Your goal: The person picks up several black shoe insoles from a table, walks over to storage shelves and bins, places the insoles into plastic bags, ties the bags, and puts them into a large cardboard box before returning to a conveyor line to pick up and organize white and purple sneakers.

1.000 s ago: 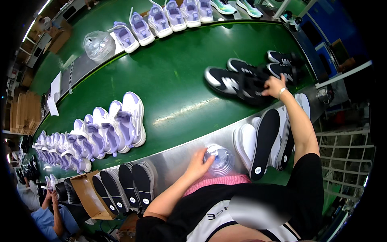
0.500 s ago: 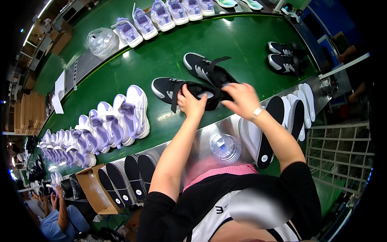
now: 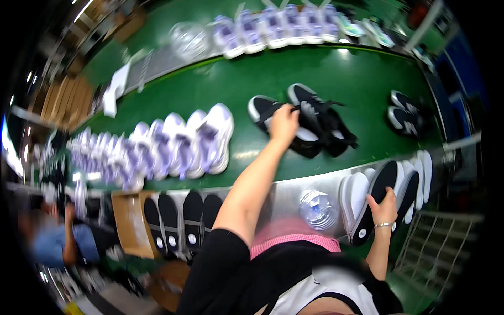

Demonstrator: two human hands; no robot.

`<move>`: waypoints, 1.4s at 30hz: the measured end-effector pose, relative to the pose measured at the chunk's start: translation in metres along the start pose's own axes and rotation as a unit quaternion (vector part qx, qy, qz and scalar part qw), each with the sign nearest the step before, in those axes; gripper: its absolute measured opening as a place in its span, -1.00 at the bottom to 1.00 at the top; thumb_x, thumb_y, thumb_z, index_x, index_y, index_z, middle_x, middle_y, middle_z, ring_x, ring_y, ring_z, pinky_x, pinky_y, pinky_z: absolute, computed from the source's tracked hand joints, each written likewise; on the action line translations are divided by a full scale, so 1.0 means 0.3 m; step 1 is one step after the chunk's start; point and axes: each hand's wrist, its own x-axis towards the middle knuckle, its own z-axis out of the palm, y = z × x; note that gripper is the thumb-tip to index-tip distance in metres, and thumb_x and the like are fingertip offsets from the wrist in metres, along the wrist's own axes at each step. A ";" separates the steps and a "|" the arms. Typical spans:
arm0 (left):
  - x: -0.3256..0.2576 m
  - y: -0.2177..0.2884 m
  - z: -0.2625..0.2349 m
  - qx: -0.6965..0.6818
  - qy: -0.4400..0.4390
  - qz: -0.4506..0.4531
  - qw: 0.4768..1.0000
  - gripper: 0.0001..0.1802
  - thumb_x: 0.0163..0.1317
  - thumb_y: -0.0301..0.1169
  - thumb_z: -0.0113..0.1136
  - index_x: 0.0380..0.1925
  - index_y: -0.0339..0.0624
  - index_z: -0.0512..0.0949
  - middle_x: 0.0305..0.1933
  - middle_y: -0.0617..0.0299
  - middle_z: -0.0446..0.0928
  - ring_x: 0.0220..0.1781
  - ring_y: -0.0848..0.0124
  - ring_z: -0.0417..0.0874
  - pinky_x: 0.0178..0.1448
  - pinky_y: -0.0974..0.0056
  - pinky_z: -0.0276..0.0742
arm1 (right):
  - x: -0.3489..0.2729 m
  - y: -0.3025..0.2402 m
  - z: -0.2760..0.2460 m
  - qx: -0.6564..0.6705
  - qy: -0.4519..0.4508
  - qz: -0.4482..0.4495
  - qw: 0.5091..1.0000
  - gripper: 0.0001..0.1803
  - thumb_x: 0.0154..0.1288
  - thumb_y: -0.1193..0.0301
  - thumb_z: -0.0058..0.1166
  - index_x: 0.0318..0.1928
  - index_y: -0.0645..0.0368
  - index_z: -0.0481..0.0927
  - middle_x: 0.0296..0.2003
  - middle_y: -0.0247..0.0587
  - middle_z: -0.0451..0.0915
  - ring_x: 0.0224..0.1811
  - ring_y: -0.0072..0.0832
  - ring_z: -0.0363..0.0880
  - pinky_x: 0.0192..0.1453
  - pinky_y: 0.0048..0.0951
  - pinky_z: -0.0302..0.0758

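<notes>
Black shoe (image 3: 268, 107) is gripped by the left hand (image 3: 284, 126) alone, the right hand (image 3: 383, 207) having shifted onto a black insole (image 3: 384, 180), its hold unclear.

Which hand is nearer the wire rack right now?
Right. The right hand is just left of the wire rack, at a black insole; the left hand is farther off, at a black shoe.

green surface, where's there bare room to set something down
One bare patch lies on the green surface between the black shoes at the left hand and the black pair farther right. Another lies between the white-and-lilac row and the far ledge. It's crowded at the left end, under that row.
</notes>
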 end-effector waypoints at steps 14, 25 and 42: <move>-0.019 -0.196 -0.021 -0.158 -0.042 -0.149 0.975 -0.65 0.04 -0.20 0.10 -0.35 -0.32 0.51 -0.40 0.19 0.52 -0.34 0.43 0.48 -0.18 0.35 0.37 | 0.232 -0.348 -0.174 0.258 0.006 -0.323 0.911 -0.55 -0.25 0.34 0.10 -0.21 0.16 0.43 -0.08 0.05 0.26 -0.03 -0.12 0.30 0.01 -0.32 0.30; -0.048 -0.168 -0.058 -0.100 -0.001 -0.061 0.993 -0.66 0.00 -0.20 0.01 -0.41 -0.29 0.51 -0.41 -0.08 0.51 -0.27 0.02 0.52 -0.15 0.14 0.39 | 0.557 -1.182 -0.152 0.014 0.087 -0.538 0.838 -0.78 -0.16 0.32 -0.01 -0.47 0.12 0.59 -0.22 -0.25 0.46 -0.19 -0.27 0.44 -0.13 -0.32 0.42; -0.018 -0.149 -0.061 -0.307 -0.123 -0.361 0.872 -0.79 -0.02 -0.35 0.10 -0.40 -0.24 0.53 -0.42 0.25 0.50 -0.44 0.43 0.46 -0.35 0.35 0.36 | 0.277 -0.807 0.333 -0.181 -0.159 -0.552 0.798 -0.80 -0.04 0.46 -0.08 -0.38 0.23 0.56 -0.17 -0.01 0.41 -0.19 -0.26 0.43 -0.21 -0.39 0.46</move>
